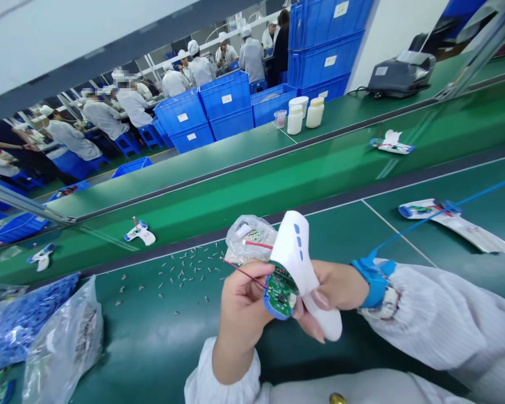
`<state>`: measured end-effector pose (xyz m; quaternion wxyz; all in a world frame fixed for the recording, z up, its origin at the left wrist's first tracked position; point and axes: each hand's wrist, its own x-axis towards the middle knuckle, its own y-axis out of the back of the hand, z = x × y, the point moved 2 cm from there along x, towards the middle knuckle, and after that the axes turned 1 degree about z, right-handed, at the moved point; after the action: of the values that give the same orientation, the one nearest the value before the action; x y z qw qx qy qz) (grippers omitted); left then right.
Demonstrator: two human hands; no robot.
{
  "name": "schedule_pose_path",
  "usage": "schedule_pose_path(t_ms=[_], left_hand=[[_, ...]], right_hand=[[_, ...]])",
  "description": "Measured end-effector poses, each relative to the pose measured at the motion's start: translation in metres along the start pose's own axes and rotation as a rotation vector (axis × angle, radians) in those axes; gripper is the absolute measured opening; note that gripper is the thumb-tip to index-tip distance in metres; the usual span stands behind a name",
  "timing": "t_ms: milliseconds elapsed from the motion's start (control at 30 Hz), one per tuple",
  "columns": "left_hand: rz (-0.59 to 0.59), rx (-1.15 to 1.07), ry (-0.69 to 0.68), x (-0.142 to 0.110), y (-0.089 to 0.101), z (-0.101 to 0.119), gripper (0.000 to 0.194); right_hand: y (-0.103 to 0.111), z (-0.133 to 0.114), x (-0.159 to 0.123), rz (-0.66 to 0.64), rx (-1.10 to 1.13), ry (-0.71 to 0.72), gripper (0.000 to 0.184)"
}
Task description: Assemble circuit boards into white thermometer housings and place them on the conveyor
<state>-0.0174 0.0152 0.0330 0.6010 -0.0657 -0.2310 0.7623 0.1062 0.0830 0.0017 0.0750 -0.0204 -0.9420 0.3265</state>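
My right hand (332, 294) is wrapped round a white plastic gun-shaped housing (297, 252) with blue buttons, holding it up above the green bench. My left hand (244, 306) pinches a round green circuit board (280, 294) with a blue rim and a thin red wire (242, 272), pressed against the housing's open end. A blue wrist strap (374, 278) with a blue cord sits on my right wrist. Both sleeves are white.
Small metal screws (185, 269) lie scattered on the bench beside a clear bag (250, 238). Plastic bags (63, 348) of parts sit at the left. Half-built housings (450, 221) (139, 233) (391, 143) lie on the conveyor. White bottles (305, 115), blue crates (227, 104), a printer (402, 73) and seated workers stand beyond.
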Motion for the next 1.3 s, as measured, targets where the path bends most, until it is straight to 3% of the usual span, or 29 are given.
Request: schedule_pose_path(t_ms=[133, 233, 333, 467, 567, 600, 667, 733, 767, 800, 867, 967, 1067, 1167, 1300], left_hand=[[0.05, 0.166, -0.113, 0.0, -0.004, 0.012, 0.039], [0.095, 0.317, -0.22, -0.002, -0.004, 0.017, 0.044], [0.191, 0.302, -0.121, -0.007, -0.003, 0.011, 0.04], [0.285, 0.09, 0.048, -0.01, -0.002, 0.0, 0.03], [0.309, 0.022, 0.078, -0.008, -0.002, 0.0, 0.031], [0.319, 0.027, 0.077, -0.007, -0.001, 0.001, 0.03], [0.33, 0.074, 0.053, -0.007, 0.0, 0.004, 0.028], [0.313, 0.138, 0.03, -0.007, 0.001, 0.007, 0.027], [0.296, 0.165, 0.022, -0.007, 0.001, 0.007, 0.027], [0.276, 0.192, 0.019, -0.008, 0.0, 0.008, 0.026], [0.245, 0.261, 0.04, -0.009, -0.003, 0.01, 0.025], [0.268, 0.387, 0.059, -0.011, -0.009, 0.016, 0.022], [0.298, 0.541, 0.036, -0.012, -0.01, 0.022, 0.017], [0.257, 0.695, -0.012, -0.012, -0.008, 0.024, 0.02], [0.176, 0.644, 0.024, -0.011, -0.006, 0.021, 0.019]], right_hand=[[-0.007, 0.0, 0.002, 0.088, 0.042, -0.057, 0.045], [-0.011, 0.002, 0.005, 0.153, 0.061, -0.017, 0.047], [-0.013, 0.007, 0.007, 0.179, 0.049, 0.003, 0.045], [-0.011, 0.012, 0.005, 0.13, 0.02, -0.028, 0.049], [-0.003, 0.006, 0.005, 0.113, -0.197, -0.059, 0.06], [0.001, 0.0, 0.004, 0.189, -0.316, -0.032, 0.064], [0.007, -0.015, 0.003, 0.502, -0.569, 0.064, 0.061], [0.004, -0.034, -0.001, 0.872, -0.789, 0.212, 0.041], [-0.002, -0.043, -0.002, 0.981, -0.888, 0.285, 0.029], [-0.01, -0.051, -0.001, 1.004, -0.983, 0.355, 0.019], [-0.028, -0.062, 0.004, 0.88, -1.143, 0.448, 0.009], [-0.044, -0.066, 0.014, 0.707, -1.222, 0.428, 0.008], [-0.046, -0.063, 0.018, 0.708, -1.186, 0.364, 0.013], [-0.044, -0.061, 0.016, 0.722, -1.162, 0.33, 0.018], [-0.034, -0.064, 0.016, 0.683, -1.111, 0.324, 0.021]])
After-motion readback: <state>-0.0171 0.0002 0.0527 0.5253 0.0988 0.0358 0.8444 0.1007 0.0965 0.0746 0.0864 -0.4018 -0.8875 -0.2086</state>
